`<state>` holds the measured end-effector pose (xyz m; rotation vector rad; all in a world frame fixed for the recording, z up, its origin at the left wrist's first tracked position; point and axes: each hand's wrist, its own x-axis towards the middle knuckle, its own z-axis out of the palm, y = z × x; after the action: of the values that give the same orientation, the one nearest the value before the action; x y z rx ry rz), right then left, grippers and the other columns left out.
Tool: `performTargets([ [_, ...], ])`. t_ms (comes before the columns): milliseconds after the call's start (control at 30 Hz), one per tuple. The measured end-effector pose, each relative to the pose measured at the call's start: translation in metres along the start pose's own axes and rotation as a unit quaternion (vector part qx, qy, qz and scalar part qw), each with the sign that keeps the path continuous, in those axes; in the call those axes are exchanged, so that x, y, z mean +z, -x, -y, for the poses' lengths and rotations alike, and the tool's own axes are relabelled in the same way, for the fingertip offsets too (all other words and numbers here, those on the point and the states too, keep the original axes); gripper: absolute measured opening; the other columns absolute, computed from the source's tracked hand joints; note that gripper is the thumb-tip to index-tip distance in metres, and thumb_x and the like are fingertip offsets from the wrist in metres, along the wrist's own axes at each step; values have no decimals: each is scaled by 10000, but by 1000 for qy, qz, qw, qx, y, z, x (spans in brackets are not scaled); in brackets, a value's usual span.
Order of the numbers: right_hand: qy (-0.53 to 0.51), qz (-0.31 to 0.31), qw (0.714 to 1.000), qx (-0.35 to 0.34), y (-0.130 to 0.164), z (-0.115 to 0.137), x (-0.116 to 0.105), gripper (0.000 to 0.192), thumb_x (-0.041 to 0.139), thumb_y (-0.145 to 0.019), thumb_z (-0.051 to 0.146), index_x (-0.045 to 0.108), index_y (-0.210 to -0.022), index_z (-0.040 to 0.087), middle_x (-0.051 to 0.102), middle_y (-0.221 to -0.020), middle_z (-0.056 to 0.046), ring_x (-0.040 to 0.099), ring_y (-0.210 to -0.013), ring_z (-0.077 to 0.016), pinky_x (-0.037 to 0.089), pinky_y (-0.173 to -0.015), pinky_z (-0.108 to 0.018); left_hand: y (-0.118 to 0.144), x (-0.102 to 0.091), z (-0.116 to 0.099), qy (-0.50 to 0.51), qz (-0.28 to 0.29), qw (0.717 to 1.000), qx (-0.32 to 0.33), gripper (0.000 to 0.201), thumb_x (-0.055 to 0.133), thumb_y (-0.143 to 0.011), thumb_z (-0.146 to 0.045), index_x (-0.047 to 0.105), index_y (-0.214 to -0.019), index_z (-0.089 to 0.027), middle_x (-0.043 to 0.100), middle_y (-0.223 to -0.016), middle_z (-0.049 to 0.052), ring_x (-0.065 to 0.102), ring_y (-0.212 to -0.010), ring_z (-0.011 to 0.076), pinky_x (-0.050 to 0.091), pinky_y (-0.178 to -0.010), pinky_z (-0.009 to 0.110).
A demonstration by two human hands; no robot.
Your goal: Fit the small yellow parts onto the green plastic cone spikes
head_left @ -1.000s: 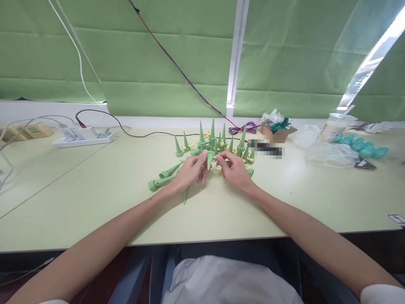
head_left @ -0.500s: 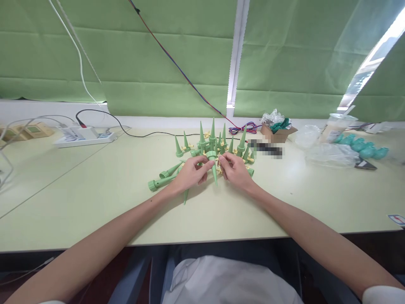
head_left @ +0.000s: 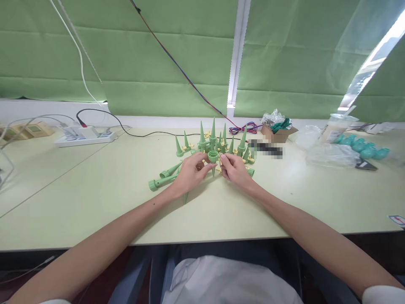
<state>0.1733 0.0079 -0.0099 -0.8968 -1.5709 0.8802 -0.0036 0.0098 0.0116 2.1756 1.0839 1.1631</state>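
My left hand grips a green plastic watering spike between thumb and fingers. Its open, round cup faces up toward me and its tip points down. Close beside the cup, my right hand is closed in a pinch on a small yellow valve, mostly hidden by the fingertips. Behind both hands stand several green spikes, tips up, with yellow valves on some of them. More spikes lie on their sides near my left hand, among them a long one with a ribbed cap.
A white power strip with cables sits at the back left. Toward the back right are a small cardboard box, a plastic cup, a clear bag and teal bulb-shaped pieces. The table's front edge runs below my forearms.
The spike in my left hand has tipped, so its cup opening now shows toward me and its tip sits higher in view. Both hands stay in nearly the same place.
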Motion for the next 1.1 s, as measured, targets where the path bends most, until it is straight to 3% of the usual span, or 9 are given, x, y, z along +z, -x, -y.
performTargets([
  [200, 24, -35, 999, -14, 0, 3, 2, 419, 487, -943, 546, 453, -696, 209, 420, -566, 46, 401, -435, -91, 326, -444, -252, 0, 0, -2, 42, -1, 997, -67, 250, 621, -864, -439, 563, -896, -197, 623, -866, 5, 530, -480, 78, 409, -446, 218],
  [367, 57, -39, 997, -30, 3, 3, 0, 323, 497, -951, 480, 526, -791, 202, 523, -699, 12, 442, -471, -93, 335, -462, -256, -3, -1, -5, 166, 31, 974, -152, 473, 472, -921, -597, 553, -740, -167, 578, -637, 14, 500, -415, 97, 381, -393, 229],
  [500, 91, -10, 994, -64, 5, 4, 1, 250, 515, -946, 430, 578, -870, 201, 569, -766, -9, 472, -535, -108, 355, -500, -254, -4, -3, -7, 228, 58, 951, -198, 560, 468, -894, -666, 541, -682, -153, 585, -576, 49, 532, -443, 127, 407, -414, 248],
  [700, 96, 13, 993, -66, 6, 4, 1, 223, 519, -941, 390, 568, -838, 199, 537, -711, 4, 442, -524, -106, 325, -498, -255, -2, -6, -6, 234, 91, 952, -174, 471, 537, -888, -615, 536, -748, -165, 553, -521, 2, 512, -422, 123, 414, -448, 251],
  [1000, 139, 9, 989, -51, 6, 6, 0, 316, 480, -950, 437, 511, -742, 200, 450, -605, 30, 389, -539, -119, 299, -534, -271, 1, -6, -6, 144, 81, 982, -95, 377, 553, -912, -527, 484, -746, -196, 486, -504, -47, 499, -420, 112, 381, -443, 235],
  [1100, 145, -3, 988, -53, 5, 5, -1, 375, 471, -951, 467, 464, -687, 201, 414, -591, 32, 368, -550, -119, 287, -541, -275, 1, -5, -5, 112, 77, 987, -86, 331, 563, -910, -502, 532, -788, -195, 481, -524, -47, 451, -404, 96, 359, -422, 232],
])
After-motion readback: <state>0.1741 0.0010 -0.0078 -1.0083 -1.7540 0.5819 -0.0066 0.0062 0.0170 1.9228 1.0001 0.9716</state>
